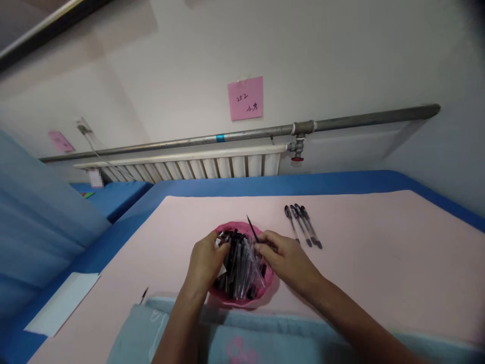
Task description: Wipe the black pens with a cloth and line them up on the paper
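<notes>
A round pink basket (242, 303) stands in front of me, filled with black and clear pen parts (239, 265). At its left rim my left hand (206, 258) has its fingers curled in over the pens, near small white bits; what they grip is partly hidden. Over the right rim, my right hand (286, 255) pinches a thin dark pen refill (252, 227), its pointed tip slanting up and to the left. Several capped black pens (303, 225) lie side by side on the pink cover (371, 253), beyond my right hand.
Light blue cloth (265, 338) lies along the near edge, with a dark pointed thing (144, 294) poking out at left. White paper (62, 303) rests on the left side. Behind the table are a radiator (212, 164), a pipe and a red-handled valve (297, 159).
</notes>
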The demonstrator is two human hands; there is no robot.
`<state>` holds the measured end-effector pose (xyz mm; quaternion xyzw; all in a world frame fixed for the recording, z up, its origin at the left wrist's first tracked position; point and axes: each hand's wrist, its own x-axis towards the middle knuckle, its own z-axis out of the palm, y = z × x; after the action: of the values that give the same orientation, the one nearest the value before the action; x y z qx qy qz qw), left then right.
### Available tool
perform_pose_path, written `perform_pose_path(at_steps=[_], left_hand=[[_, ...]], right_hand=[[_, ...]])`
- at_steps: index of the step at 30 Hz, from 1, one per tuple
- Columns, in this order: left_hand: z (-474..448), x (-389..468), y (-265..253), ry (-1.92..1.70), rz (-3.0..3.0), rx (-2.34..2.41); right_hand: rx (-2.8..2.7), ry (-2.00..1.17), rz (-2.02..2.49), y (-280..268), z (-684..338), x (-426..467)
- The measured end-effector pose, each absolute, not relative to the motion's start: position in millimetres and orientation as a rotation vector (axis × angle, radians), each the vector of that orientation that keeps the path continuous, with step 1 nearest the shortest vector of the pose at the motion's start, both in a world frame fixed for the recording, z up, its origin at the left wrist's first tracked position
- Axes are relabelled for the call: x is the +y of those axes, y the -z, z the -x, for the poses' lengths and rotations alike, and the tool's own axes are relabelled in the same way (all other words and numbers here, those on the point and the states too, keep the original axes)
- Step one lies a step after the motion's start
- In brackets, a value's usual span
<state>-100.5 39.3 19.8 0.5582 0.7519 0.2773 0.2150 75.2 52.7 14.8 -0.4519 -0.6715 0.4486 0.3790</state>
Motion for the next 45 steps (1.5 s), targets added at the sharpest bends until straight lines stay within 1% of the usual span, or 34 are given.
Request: perform_pose_path(at_steps=[3,5,7,9,11,16,19,22,33,38,45], left_hand=[[96.9,39.9,-16.6,-0.406,-1.749,2.251],[93.8,40.0,-15.9,-0.291,-1.793,2.270],[92.7,40.0,-17.1,-0.267,-1.811,2.251],[93.3,39.8,-19.9,-0.314,-1.806,2.220],[94.5,38.6,-23.1,-0.434,-1.766,2.138],[92.3,30.6,-26.1,-0.812,-1.535,1.564],[88.1,26.0,-26.4,-0.880,-1.432,1.384],[85.6,24.4,-28.3,-0.888,-1.376,1.323],[86.7,25.7,-29.9,-0.865,-1.452,1.347],[87.7,26.2,-29.9,-0.844,-1.470,1.352],[85.6,25.6,-29.1,-0.860,-1.346,1.272]], right_hand=[[-1.680,-1.192,1.138,-14.2,-74.9,53.7],[-1.650,-1.194,1.139,-14.3,-74.8,53.6],[-1.599,-1.178,1.154,-14.9,-75.7,54.2],[-1.514,-1.189,1.170,-15.5,-77.1,56.0],[-1.390,-1.240,1.147,-15.4,-78.5,58.9],[-1.001,-1.393,0.905,-16.5,-81.1,65.8],[-0.855,-1.428,0.811,-19.0,-82.5,67.2],[-0.794,-1.461,0.779,-20.3,-83.1,67.4],[-0.864,-1.519,0.810,-20.1,-83.4,65.8],[-1.015,-1.458,0.913,-25.6,-86.6,65.0],[-1.246,-1.504,1.006,-23.4,-82.3,59.7]])
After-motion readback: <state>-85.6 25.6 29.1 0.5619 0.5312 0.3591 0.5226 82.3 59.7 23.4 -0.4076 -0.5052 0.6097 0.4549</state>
